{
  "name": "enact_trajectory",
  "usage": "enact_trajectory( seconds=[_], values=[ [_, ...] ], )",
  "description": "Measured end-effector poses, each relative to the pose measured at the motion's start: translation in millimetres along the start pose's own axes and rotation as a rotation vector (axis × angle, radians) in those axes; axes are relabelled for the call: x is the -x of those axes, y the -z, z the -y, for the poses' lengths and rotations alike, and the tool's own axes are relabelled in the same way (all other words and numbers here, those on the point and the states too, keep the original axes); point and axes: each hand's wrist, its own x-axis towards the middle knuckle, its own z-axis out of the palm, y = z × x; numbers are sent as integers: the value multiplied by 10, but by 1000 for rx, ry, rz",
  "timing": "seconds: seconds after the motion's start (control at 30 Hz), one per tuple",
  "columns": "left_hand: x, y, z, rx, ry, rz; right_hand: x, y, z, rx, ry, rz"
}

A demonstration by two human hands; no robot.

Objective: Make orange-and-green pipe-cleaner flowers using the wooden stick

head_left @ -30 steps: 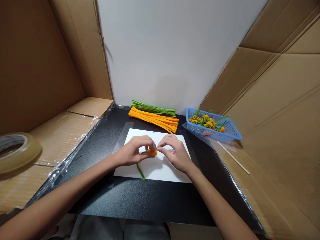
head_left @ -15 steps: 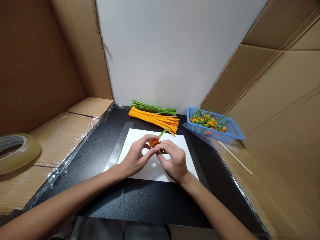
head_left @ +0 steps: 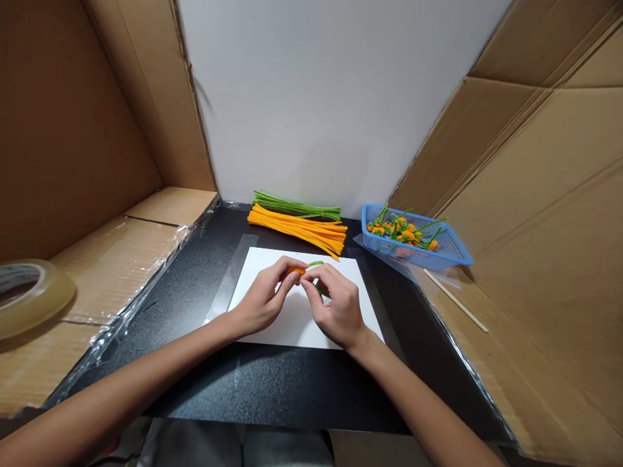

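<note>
My left hand [head_left: 265, 295] is closed in a pinch on a small rounded piece of orange pipe cleaner [head_left: 296, 272], above the white sheet [head_left: 287, 329]. Close beside it, my right hand [head_left: 339, 307] has its fingers pinched on a green pipe cleaner [head_left: 316, 263], which bends out past the fingertips and shows again under the fingers. The two hands' fingertips almost meet, and they hide where green and orange come together. Behind the hands lie a bundle of orange pipe cleaners [head_left: 296, 227] and, farther back, a bundle of green pipe cleaners [head_left: 296, 205].
At the back right, a blue basket [head_left: 440, 258] holds several orange-and-green pipe cleaner pieces. A thin wooden stick [head_left: 456, 301] lies on the cardboard at right. On the left cardboard rests a roll of clear tape [head_left: 56, 295]. Cardboard walls flank the black tabletop [head_left: 272, 389].
The orange piece has turned and shows less between my left fingers. The green tip has swung down from pointing up to lying nearly flat. My right fingers have curled a little.
</note>
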Motion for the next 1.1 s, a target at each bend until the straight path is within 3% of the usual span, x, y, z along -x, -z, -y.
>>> enact_trajectory(
  seconds=[0.5, 0.67, 0.83, 0.93, 1.1],
  values=[
    [-44, 43, 38, -65, -14, 55, -51, 53, -25, 30, -84, 82],
    [-33, 64, 85, -111, 11, 65, -37, 35, -72, 101, -39, 91],
    [8, 104, 148, -193, 16, 69, -36, 72, -153, 16, -101, 141],
    [22, 110, 121, -261, -7, 55, -47, 112, -178, -13, -147, 170],
    [16, 43, 7, -231, 41, 70, -53, 105, -163, 31, -72, 155]
  ],
)
